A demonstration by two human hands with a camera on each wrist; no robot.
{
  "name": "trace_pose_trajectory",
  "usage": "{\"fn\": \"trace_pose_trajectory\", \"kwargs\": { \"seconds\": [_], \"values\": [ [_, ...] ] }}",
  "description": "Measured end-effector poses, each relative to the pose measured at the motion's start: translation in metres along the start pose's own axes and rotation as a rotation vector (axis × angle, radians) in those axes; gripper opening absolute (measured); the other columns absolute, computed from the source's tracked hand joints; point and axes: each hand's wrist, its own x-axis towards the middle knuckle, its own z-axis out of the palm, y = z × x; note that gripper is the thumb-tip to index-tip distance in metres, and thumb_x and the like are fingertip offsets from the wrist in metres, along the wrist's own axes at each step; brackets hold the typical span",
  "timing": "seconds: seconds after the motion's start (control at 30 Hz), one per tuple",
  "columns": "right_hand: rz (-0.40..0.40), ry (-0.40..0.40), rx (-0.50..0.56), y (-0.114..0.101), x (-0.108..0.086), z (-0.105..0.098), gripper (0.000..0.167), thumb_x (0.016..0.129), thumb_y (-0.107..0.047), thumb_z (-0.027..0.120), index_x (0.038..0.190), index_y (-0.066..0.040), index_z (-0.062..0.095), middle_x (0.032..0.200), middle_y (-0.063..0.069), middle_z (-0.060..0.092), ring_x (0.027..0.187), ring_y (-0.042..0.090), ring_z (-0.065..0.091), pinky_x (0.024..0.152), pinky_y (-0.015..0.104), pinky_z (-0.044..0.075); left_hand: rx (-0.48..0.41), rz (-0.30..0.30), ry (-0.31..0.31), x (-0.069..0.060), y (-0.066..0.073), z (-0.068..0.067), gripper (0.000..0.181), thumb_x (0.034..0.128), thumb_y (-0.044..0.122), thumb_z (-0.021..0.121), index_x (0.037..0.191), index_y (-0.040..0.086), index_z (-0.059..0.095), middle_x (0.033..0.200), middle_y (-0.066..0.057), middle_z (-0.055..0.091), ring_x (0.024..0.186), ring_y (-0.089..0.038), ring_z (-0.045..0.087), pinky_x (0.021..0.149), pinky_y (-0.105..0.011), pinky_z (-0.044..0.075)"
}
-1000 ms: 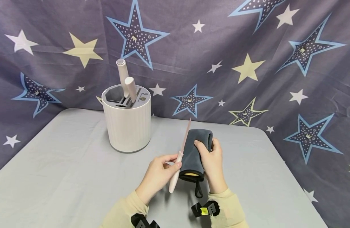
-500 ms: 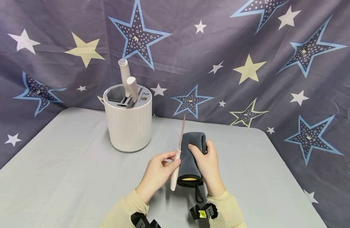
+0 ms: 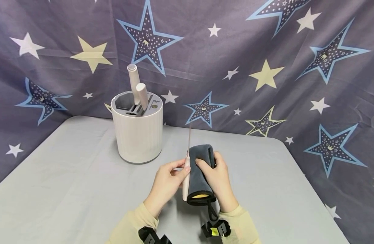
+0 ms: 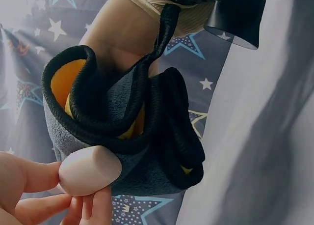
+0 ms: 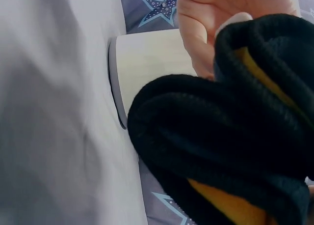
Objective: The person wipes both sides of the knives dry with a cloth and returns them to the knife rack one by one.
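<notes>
A knife (image 3: 186,178) with a pale handle stands nearly upright, its thin pinkish blade pointing up. My left hand (image 3: 166,181) pinches the handle between thumb and fingers; the handle's butt end faces the camera in the left wrist view. Right beside the knife is a folded grey cloth (image 3: 200,169) with black edging, a yellow inner side and a black hanging loop. My right hand (image 3: 217,179) grips this cloth from its right side, thumb across the front. In the right wrist view the cloth's folded edges (image 5: 221,126) cover much of the scene.
A white ribbed knife block (image 3: 137,135) stands on the table at the back left, with two pale handles (image 3: 141,96) sticking up from its slotted grey top. The table has a grey cover (image 3: 68,189). A star-patterned curtain (image 3: 229,44) hangs behind it.
The knife has swung from a rightward lean to nearly upright, turning its blade edge-on. The cloth and my right hand have moved left and slightly down, staying beside the knife.
</notes>
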Motion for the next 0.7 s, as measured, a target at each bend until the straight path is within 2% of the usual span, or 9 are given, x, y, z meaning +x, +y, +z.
{"fn": "trace_pose_trajectory", "kwargs": {
  "seconds": [0.33, 0.47, 0.53, 0.7],
  "values": [
    [-0.028, -0.044, -0.053, -0.003, -0.005, -0.003, 0.03, 0.086, -0.024, 0.072, 0.101, -0.003, 0.057, 0.091, 0.012, 0.06, 0.068, 0.016, 0.06, 0.06, 0.031, 0.052, -0.008, 0.011, 0.011, -0.001, 0.005, -0.003, 0.035, 0.093, 0.007, 0.066, 0.125, -0.007, 0.063, 0.115, -0.021, 0.065, 0.073, -0.013, 0.063, 0.06, -0.029, 0.058],
    [-0.028, -0.084, -0.075, -0.004, -0.009, -0.004, 0.031, 0.086, -0.026, 0.072, 0.104, -0.004, 0.059, 0.093, 0.013, 0.063, 0.069, 0.017, 0.061, 0.061, 0.032, 0.052, 0.005, 0.018, 0.033, 0.0, 0.006, -0.005, 0.036, 0.0933, 0.009, 0.066, 0.126, -0.007, 0.063, 0.116, -0.021, 0.065, 0.073, -0.011, 0.062, 0.06, -0.025, 0.056],
    [-0.022, -0.105, -0.073, -0.004, -0.011, -0.004, 0.032, 0.086, -0.026, 0.072, 0.107, -0.005, 0.059, 0.095, 0.013, 0.063, 0.07, 0.017, 0.062, 0.062, 0.032, 0.053, 0.048, 0.029, 0.049, 0.002, 0.006, -0.006, 0.035, 0.0924, 0.009, 0.066, 0.124, -0.005, 0.065, 0.114, -0.02, 0.067, 0.071, -0.01, 0.061, 0.059, -0.023, 0.055],
    [-0.022, -0.129, -0.05, -0.003, -0.013, -0.005, 0.034, 0.086, -0.026, 0.072, 0.109, -0.005, 0.059, 0.1, 0.015, 0.063, 0.071, 0.018, 0.063, 0.063, 0.033, 0.054, 0.236, 0.059, 0.082, 0.006, 0.008, -0.011, 0.029, 0.0916, 0.013, 0.064, 0.118, 0.002, 0.071, 0.107, -0.013, 0.071, 0.069, -0.008, 0.061, 0.059, -0.023, 0.049]
  ]
}}
